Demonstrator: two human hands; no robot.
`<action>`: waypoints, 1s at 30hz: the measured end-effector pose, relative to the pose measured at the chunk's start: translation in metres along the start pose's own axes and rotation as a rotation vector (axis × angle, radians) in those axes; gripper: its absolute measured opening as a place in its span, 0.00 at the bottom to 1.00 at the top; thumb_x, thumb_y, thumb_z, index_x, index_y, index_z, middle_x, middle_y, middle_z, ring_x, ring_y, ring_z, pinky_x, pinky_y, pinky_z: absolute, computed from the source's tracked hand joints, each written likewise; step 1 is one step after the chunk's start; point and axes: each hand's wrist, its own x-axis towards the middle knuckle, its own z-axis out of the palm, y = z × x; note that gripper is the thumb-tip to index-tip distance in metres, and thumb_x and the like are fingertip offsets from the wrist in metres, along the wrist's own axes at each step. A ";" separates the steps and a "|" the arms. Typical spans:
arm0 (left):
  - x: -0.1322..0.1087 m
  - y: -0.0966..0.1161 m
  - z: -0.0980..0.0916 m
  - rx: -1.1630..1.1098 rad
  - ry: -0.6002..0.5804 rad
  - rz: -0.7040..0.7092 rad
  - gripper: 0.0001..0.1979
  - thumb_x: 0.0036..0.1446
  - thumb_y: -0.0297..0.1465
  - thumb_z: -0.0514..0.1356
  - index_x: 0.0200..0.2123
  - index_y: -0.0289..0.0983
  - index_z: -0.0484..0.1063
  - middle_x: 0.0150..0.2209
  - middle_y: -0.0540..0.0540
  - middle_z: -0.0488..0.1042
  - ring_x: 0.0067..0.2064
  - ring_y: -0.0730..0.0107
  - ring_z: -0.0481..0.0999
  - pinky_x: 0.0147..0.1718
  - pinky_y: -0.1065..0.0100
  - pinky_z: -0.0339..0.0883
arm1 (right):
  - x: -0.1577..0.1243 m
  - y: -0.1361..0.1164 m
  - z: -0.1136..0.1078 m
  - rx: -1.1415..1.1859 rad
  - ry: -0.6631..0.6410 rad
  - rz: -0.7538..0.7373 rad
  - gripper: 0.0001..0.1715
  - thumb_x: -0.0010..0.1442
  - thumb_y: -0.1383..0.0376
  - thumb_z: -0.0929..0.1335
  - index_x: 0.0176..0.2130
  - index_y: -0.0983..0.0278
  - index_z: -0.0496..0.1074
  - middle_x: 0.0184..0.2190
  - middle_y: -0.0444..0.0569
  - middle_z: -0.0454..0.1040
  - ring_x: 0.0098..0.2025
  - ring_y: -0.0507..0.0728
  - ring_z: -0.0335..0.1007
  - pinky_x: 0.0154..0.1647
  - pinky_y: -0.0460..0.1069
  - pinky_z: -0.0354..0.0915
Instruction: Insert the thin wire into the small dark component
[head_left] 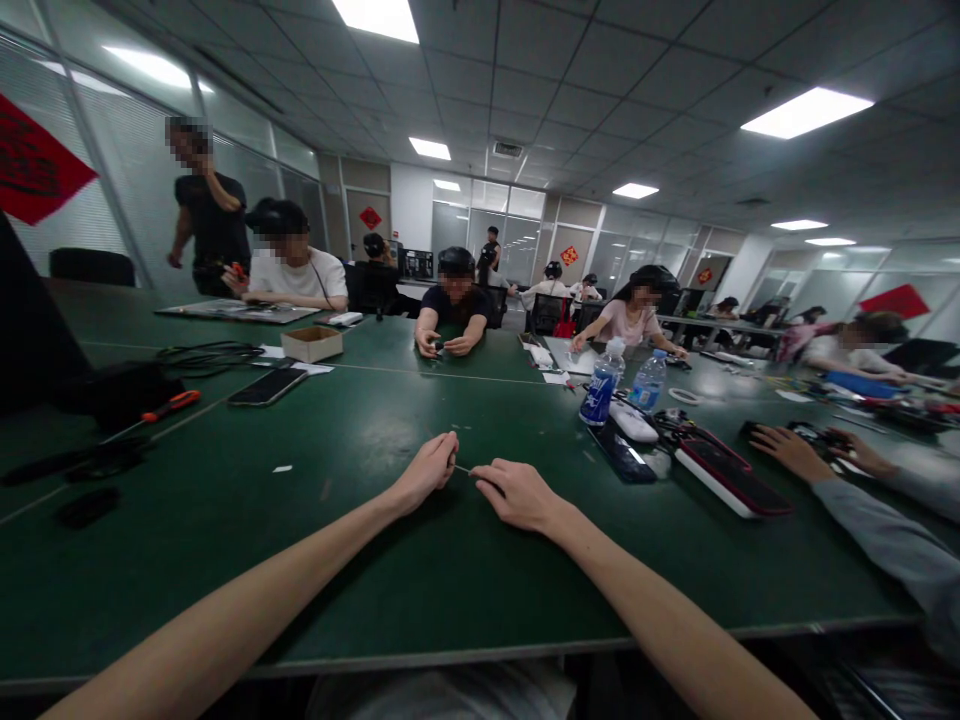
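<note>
A thin, light-coloured strip or wire (463, 469) spans the small gap between my two hands, just above the green table (360, 580). My left hand (429, 472) is closed, its fingers curled round one end, so most of that end is hidden. My right hand (519, 494) meets the other end at its fingertips, its fingers bent and drawn together. What exactly the thin piece is cannot be made out. A small white scrap (283, 468) lies on the table to the left of my left hand.
At left lie an orange-handled screwdriver (171, 405), black cables, a phone (268, 387) and an open cardboard box (313, 343). Bottles (598, 388), another phone (621, 452) and a power bank-like block (731, 475) lie at right. A co-worker's hands (795, 452) work at far right; others sit opposite.
</note>
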 end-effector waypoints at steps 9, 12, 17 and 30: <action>-0.003 0.004 0.001 0.004 -0.007 -0.004 0.20 0.54 0.50 0.49 0.29 0.38 0.58 0.20 0.56 0.53 0.16 0.82 0.50 0.13 0.78 0.42 | 0.001 0.000 0.004 0.026 0.022 0.004 0.20 0.66 0.58 0.56 0.53 0.60 0.65 0.40 0.49 0.69 0.39 0.53 0.66 0.40 0.46 0.59; -0.004 0.004 0.003 0.053 0.012 0.017 0.21 0.54 0.51 0.48 0.29 0.38 0.58 0.21 0.56 0.53 0.16 0.82 0.50 0.13 0.78 0.42 | 0.002 -0.001 0.004 0.018 0.027 0.025 0.21 0.67 0.56 0.54 0.50 0.60 0.67 0.39 0.49 0.70 0.38 0.53 0.66 0.40 0.46 0.59; -0.006 0.005 0.007 0.263 0.025 0.089 0.22 0.56 0.50 0.44 0.31 0.36 0.63 0.20 0.55 0.55 0.17 0.79 0.53 0.15 0.76 0.46 | 0.004 -0.002 0.006 -0.068 -0.016 0.091 0.26 0.67 0.53 0.51 0.44 0.60 0.70 0.36 0.49 0.71 0.36 0.53 0.67 0.37 0.46 0.59; -0.008 0.008 0.009 0.478 0.204 0.191 0.20 0.58 0.44 0.45 0.29 0.35 0.67 0.20 0.51 0.62 0.22 0.71 0.62 0.22 0.71 0.55 | 0.004 -0.012 0.013 -0.210 -0.002 0.258 0.33 0.65 0.48 0.47 0.38 0.62 0.68 0.31 0.51 0.74 0.32 0.56 0.71 0.33 0.49 0.61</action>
